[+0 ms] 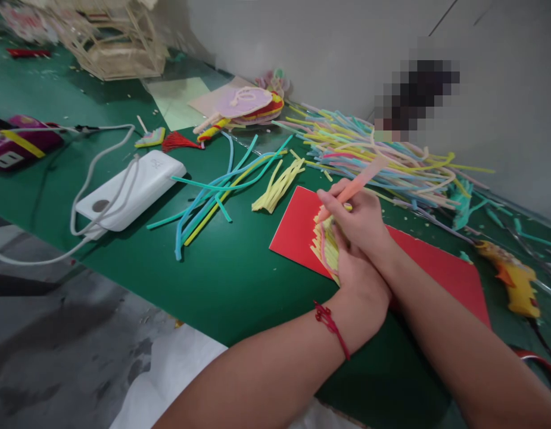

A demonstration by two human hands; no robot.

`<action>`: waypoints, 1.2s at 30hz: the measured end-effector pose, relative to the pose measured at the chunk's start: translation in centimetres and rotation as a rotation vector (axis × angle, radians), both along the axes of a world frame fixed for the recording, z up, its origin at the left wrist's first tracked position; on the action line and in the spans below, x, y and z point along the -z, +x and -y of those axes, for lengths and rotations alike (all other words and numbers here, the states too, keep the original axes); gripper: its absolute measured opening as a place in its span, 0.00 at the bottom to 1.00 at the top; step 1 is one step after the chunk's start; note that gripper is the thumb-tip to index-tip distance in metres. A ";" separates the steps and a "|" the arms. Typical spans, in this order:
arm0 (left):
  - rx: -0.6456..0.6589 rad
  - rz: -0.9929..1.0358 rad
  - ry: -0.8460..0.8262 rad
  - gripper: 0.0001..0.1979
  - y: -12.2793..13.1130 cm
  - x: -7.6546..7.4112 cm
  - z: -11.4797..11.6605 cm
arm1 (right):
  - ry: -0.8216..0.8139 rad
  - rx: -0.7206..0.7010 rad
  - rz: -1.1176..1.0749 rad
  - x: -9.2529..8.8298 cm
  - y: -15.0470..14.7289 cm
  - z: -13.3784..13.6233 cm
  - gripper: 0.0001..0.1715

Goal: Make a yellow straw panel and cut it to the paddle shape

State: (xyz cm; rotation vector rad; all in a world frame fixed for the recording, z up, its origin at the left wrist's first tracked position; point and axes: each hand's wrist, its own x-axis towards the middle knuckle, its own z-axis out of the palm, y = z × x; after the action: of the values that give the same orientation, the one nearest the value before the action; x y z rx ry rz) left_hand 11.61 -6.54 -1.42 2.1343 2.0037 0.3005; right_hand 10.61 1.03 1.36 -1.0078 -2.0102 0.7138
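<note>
A pale orange marker pen point(363, 177) is gripped in my right hand point(362, 220), its lower end at the upper edge of a piece made of yellow foam-like strips point(327, 247). A pinkish line runs along that piece. My left hand point(360, 271), below a red string bracelet, rests on the piece and holds it against the red card point(293, 223). Most of the left fingers are hidden behind my right hand. Just left of the card lies a bundle of short yellow strips point(279, 186).
Loose blue, teal and yellow strips point(226, 187) lie near a white power bank point(134, 190) with a cable. Behind the card spreads a pile of coloured strips point(382, 161). A yellow glue gun point(519, 286) and red-handled scissors point(537, 360) are at right. Fan-shaped pieces point(243, 102) lie farther back.
</note>
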 end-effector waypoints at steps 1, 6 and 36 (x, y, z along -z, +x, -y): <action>0.000 0.012 0.009 0.27 -0.1 -0.1 0.0 | -0.026 0.018 -0.019 0.0 0.0 -0.3 0.16; 0.059 0.036 -0.003 0.28 -0.5 -0.8 -0.1 | -0.261 -0.081 -0.048 0.0 -0.7 -2.3 0.23; 0.057 0.028 0.189 0.29 0.4 -0.2 0.7 | -0.096 -0.047 0.015 1.1 0.6 -2.9 0.15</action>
State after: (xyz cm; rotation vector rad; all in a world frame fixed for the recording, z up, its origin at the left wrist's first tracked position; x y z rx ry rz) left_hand 12.01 -7.21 -1.22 2.2796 1.9654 0.5261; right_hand 11.26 3.89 0.24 -1.0268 -2.0347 0.8369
